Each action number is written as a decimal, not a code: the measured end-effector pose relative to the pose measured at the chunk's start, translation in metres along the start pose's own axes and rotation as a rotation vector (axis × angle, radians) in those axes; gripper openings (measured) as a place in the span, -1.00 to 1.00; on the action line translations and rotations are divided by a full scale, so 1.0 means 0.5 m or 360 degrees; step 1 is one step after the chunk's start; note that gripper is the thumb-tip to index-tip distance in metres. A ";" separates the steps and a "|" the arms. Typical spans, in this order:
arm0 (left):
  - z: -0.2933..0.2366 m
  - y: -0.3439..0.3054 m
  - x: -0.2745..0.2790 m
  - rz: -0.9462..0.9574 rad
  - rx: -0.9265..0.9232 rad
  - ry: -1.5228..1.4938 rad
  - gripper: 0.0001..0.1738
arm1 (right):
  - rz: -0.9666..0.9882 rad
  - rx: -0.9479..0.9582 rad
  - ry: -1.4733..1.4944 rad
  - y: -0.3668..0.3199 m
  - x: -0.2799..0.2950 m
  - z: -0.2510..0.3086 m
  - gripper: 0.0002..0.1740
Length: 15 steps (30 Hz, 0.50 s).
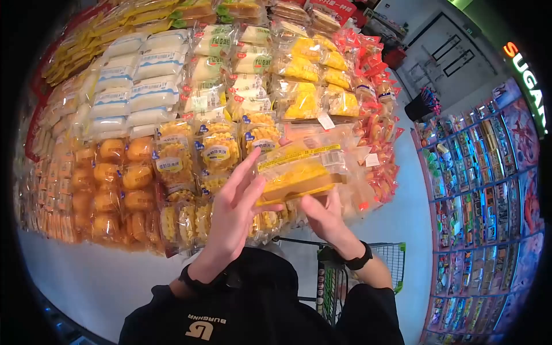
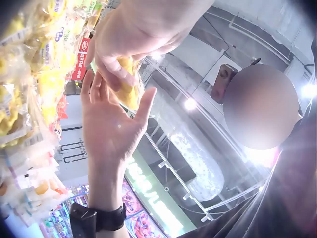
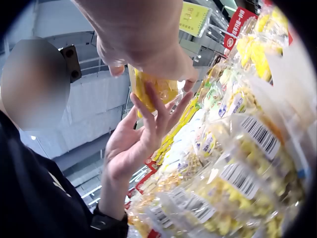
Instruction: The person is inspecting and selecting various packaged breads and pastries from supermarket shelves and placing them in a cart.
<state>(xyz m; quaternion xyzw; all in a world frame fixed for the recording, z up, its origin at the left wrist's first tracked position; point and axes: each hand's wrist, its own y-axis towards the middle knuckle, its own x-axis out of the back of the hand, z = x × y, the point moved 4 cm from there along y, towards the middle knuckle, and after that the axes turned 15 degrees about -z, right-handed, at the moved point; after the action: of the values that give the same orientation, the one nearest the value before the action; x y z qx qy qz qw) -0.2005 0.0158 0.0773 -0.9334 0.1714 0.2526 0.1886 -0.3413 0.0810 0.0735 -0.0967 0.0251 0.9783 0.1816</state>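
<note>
A cake pack (image 1: 305, 172), clear-wrapped with a yellow label and a brown-and-yellow slab inside, is held tilted in front of the display. At its left end, my left hand (image 1: 233, 210) holds it, with fingers along the side and one finger under the lower edge. The right hand (image 1: 333, 221) supports the lower right part, thumb at the bottom edge. Long fingers of the left hand (image 3: 136, 144) lie spread over the pack (image 3: 158, 91) in the right wrist view. The left wrist view shows the right hand (image 2: 114, 121) palm outward, its fingertips partly hidden behind the pack.
Wrapped waffles (image 1: 217, 152), orange buns (image 1: 138, 177) and white-and-blue packs (image 1: 155, 86) fill the sloping display ahead. Yellow packs (image 1: 302, 68) lie toward its right. A green-edged shopping cart (image 1: 394, 259) stands below the hands, and a snack shelf (image 1: 477, 213) runs along the right.
</note>
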 end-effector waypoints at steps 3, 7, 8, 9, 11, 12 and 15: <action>0.035 0.012 0.015 0.0073 0.0111 -0.0159 -0.40 | 0.0075 0.0197 -0.0452 0.014 -0.007 -0.001 -0.19; 0.050 0.020 0.031 0.0195 0.0220 -0.0122 -0.44 | 0.0233 0.0650 -0.0967 0.038 -0.002 0.017 -0.09; 0.049 0.020 0.039 0.0288 0.0253 -0.0038 -0.46 | 0.0215 0.0779 -0.1091 0.042 -0.007 0.037 -0.09; 0.049 0.018 0.038 0.0303 0.0234 0.0021 -0.46 | 0.0196 0.0906 -0.1215 0.047 -0.008 0.054 -0.09; 0.048 0.013 0.032 0.0328 0.0197 0.0136 -0.46 | 0.0229 0.0903 -0.1308 0.074 0.007 0.074 0.00; 0.045 0.010 0.026 0.0322 0.0166 0.0178 -0.46 | 0.0245 0.0895 -0.1355 0.090 0.018 0.086 0.05; 0.043 0.004 0.013 0.0292 -0.0165 0.0374 -0.47 | 0.0223 0.1016 -0.1590 0.165 0.057 0.131 -0.01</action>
<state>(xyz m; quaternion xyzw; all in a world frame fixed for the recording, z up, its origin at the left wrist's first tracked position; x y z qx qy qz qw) -0.2049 0.0219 0.0563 -0.9454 0.2637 0.1664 0.0951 -0.4090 0.0196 0.1330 0.4363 0.2359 0.8591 0.1265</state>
